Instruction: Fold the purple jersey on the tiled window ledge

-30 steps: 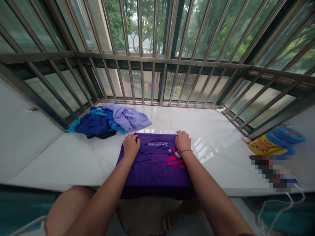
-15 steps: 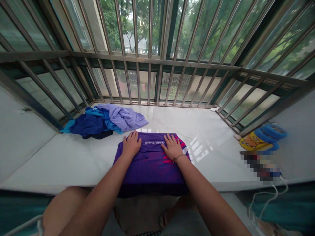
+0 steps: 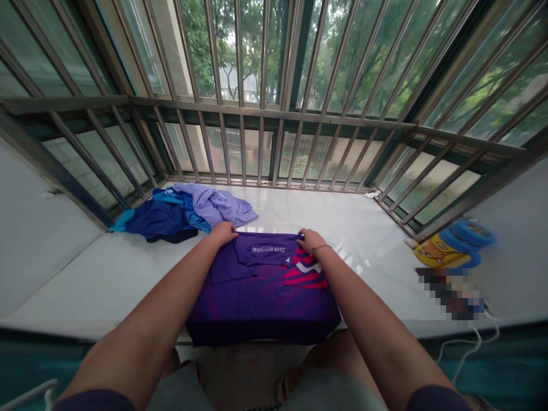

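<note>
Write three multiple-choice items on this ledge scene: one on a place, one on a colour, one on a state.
1. Where does the heap of clothes lie?
A. left of the purple shirt
B. right of it
C. on it

2. What colour are the stripes on the purple shirt?
A. green
B. pink and white
C. yellow

3. How do the hands stand?
A. raised
B. at the shirt's far edge
C. on the bars

Answers:
A, the heap lies left by the bars.
B, the stripes show beside the right hand.
B, the left hand and the right sit at the far corners.
</note>
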`<state>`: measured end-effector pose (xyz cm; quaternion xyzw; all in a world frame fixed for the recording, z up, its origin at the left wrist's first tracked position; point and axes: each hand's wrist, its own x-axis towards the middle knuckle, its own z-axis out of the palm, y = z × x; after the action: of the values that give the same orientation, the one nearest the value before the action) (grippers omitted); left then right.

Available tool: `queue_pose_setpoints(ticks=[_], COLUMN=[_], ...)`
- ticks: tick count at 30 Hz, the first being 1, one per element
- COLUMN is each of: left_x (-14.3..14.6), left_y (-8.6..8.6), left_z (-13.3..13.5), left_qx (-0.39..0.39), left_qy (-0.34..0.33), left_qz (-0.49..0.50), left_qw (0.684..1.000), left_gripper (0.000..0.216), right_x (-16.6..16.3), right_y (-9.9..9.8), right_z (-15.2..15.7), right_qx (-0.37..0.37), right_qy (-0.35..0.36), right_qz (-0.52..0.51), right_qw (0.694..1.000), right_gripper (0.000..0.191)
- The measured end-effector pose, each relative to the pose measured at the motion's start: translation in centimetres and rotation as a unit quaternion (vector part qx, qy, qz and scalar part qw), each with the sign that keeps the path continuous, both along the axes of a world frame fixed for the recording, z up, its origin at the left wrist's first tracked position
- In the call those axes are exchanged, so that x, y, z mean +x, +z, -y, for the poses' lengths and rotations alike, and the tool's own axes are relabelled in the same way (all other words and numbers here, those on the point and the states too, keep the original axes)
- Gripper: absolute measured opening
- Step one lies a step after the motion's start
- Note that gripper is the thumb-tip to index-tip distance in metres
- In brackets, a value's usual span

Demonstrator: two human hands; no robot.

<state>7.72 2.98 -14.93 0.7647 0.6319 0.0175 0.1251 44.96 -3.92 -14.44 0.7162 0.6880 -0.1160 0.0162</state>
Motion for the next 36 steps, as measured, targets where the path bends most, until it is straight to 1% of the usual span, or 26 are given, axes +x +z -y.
queue_pose_setpoints(ticks=[2, 5, 7, 9, 12, 14, 15, 17, 19, 21, 23, 25, 26, 27, 28, 30, 32, 34, 36], left_x=[-0.1, -0.2, -0.3, -0.5, -1.4, -2.3, -2.9, -3.9, -4.7, -5.3, -5.6, -5.9, -6.0, -6.1, -6.1, -5.8, -4.9, -3.3, -1.2], left_y=[0.7, 2.0, 3.1, 4.4, 6.4, 7.4, 7.5, 7.2, 5.7, 3.1, 0.0, -2.7, -3.7, -4.3, -4.5, -3.9, -2.6, -1.5, -1.1], left_z=[-0.9, -1.9, -2.2, -2.1, -0.7, 1.4, 3.0, 6.8, 11.6, 16.5, 21.1, 24.6, 25.9, 26.8, 27.4, 27.6, 26.8, 25.4, 23.7], left_qx=[-0.033, -0.060, -0.043, -0.008, 0.051, 0.100, 0.128, 0.177, 0.189, 0.157, 0.110, 0.080, 0.076, 0.077, 0.081, 0.094, 0.108, 0.132, 0.148], left_qy=[-0.013, -0.033, -0.040, -0.041, -0.033, -0.018, -0.010, 0.000, -0.004, -0.019, -0.046, -0.066, -0.070, -0.071, -0.072, -0.074, -0.082, -0.083, -0.077], left_qz=[-0.002, 0.003, 0.018, 0.039, 0.070, 0.103, 0.124, 0.162, 0.176, 0.186, 0.189, 0.178, 0.172, 0.166, 0.162, 0.155, 0.152, 0.147, 0.124], left_qw=[0.999, 0.998, 0.998, 0.998, 0.996, 0.989, 0.984, 0.971, 0.966, 0.970, 0.975, 0.978, 0.980, 0.980, 0.981, 0.981, 0.979, 0.977, 0.978], left_gripper=[0.012, 0.016, 0.015, 0.014, 0.022, 0.026, 0.026, 0.026, 0.025, 0.021, 0.015, 0.013, 0.013, 0.014, 0.015, 0.017, 0.022, 0.030, 0.038], right_x=[0.0, 0.1, 0.1, 0.3, 0.5, 0.8, 0.9, 1.2, 1.4, 1.4, 1.2, 0.9, 0.7, 0.5, 0.3, -0.2, -1.2, -2.6, -4.3], right_y=[0.2, 0.9, 1.7, 2.8, 5.0, 6.2, 6.5, 6.5, 5.4, 3.1, 0.4, -1.9, -2.7, -3.3, -3.4, -3.0, -1.9, -1.1, -0.9], right_z=[-0.9, -1.8, -2.0, -1.6, 0.3, 2.6, 4.2, 7.8, 12.0, 16.2, 20.0, 22.9, 24.0, 24.8, 25.4, 25.7, 24.9, 23.2, 21.1], right_qx=[-0.021, -0.022, 0.002, 0.042, 0.115, 0.157, 0.176, 0.214, 0.248, 0.251, 0.234, 0.211, 0.203, 0.199, 0.199, 0.208, 0.222, 0.233, 0.227], right_qy=[0.000, 0.001, 0.000, -0.001, 0.001, 0.006, 0.012, 0.042, 0.100, 0.142, 0.160, 0.163, 0.160, 0.157, 0.151, 0.138, 0.124, 0.108, 0.097], right_qz=[-0.007, -0.013, -0.018, -0.026, -0.042, -0.052, -0.058, -0.080, -0.110, -0.119, -0.112, -0.103, -0.100, -0.099, -0.099, -0.101, -0.103, -0.096, -0.073], right_qw=[1.000, 1.000, 1.000, 0.999, 0.993, 0.986, 0.983, 0.973, 0.957, 0.950, 0.953, 0.958, 0.961, 0.962, 0.963, 0.963, 0.962, 0.962, 0.966], right_gripper=[0.035, 0.030, 0.025, 0.020, 0.021, 0.024, 0.024, 0.024, 0.021, 0.021, 0.025, 0.031, 0.034, 0.036, 0.036, 0.033, 0.033, 0.038, 0.047])
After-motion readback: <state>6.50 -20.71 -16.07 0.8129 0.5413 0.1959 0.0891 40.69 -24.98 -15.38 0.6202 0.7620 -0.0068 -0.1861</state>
